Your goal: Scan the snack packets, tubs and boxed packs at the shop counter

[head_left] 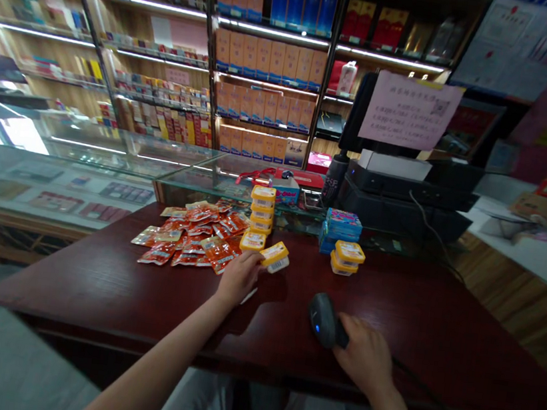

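My left hand [239, 278] grips a small yellow-lidded tub [275, 257] by its left side, tilted so a barcode on its side shows. Just behind it stands a stack of similar yellow tubs [262, 210], with one more tub [252, 240] in front of the stack. My right hand [365, 353] is wrapped round the handle of a black barcode scanner [323, 320] with a lit blue light; its head is over the table. To the left of the tubs lies a heap of orange and gold foil packets [194, 231]. Two yellow tubs [346, 258] sit stacked to the right.
Blue boxes [343, 225] are piled behind the right-hand tubs. A glass display counter [186, 177] borders the dark red table [106, 284] at the back. A monitor with a pink paper sign [407, 111] stands back right. The scanner's cable [419, 382] trails right.
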### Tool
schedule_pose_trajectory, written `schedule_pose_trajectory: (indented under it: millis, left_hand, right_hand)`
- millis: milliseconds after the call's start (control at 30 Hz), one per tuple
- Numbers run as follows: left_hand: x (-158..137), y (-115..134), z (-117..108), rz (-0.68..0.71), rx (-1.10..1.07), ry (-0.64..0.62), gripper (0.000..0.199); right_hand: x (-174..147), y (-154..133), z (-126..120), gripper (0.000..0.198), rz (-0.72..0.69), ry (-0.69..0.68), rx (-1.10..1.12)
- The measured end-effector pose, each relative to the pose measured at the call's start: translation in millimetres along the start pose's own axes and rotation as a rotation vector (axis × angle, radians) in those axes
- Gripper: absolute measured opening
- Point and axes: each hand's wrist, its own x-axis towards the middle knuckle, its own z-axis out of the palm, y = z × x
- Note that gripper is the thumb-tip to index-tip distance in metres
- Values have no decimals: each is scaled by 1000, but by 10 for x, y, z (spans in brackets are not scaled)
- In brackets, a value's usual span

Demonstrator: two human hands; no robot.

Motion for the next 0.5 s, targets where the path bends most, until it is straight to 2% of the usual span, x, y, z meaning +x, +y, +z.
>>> schedule_pose_trajectory:
  millis: [167, 333, 500]
  left_hand:
    - [397, 229, 125, 135, -62, 41, 16]
    - [882, 600, 403, 245, -81, -43, 18]
    - [1265, 943, 721, 333, -32, -183, 20]
  right_hand:
    - [-13, 53, 128, 41, 24, 34, 25]
    - [-11, 50, 155, 40, 49, 55, 61]
    - [-9, 40, 153, 37, 51, 93, 53]
